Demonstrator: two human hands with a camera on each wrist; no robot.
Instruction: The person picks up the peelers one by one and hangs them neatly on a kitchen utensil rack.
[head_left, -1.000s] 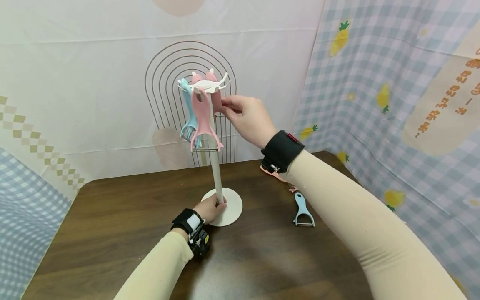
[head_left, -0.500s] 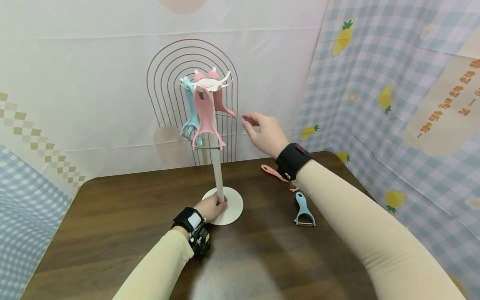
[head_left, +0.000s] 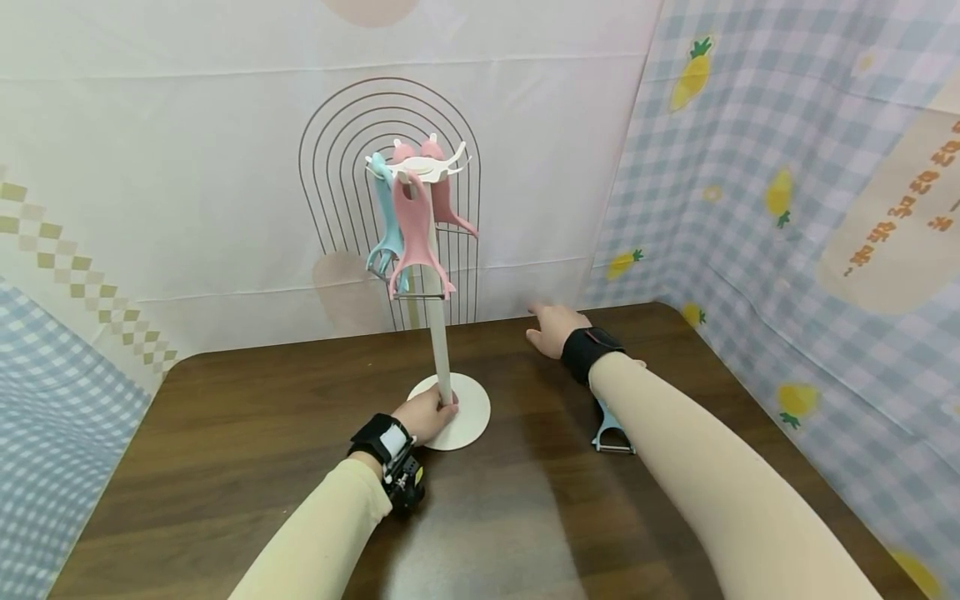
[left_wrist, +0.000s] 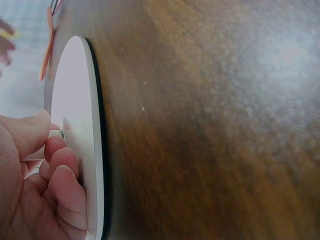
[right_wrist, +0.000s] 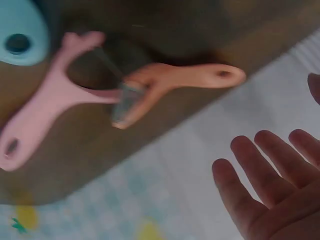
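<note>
The left hand gripped the stand at lower centre. Right of centre, the right hand hung, fingers outstretched, near an orange peeler.

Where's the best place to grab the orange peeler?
Probably the middle of its handle, pinched across its narrow width. I'd come from above, on the side of the handle's tip, nearest the right hand. In the right wrist view, the orange peeler has its handle sticking out free, while its blade end overlaps the pink peeler.
</note>
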